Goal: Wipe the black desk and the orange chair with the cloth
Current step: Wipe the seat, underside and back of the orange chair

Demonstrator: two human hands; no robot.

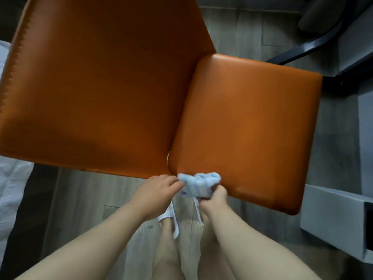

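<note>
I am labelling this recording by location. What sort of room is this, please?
Probably a bedroom or hotel room, though this is not certain: what looks like white bedding lies at the left edge, the floor is grey wood-look planks, and an orange leather chair stands on it.

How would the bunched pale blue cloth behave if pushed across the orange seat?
The pale blue striped cloth is probably floppy: it crumples into folds between the left hand and right hand. Likely light too, being held by a pinch. On the glossy orange chair seat it should slide easily.
</note>
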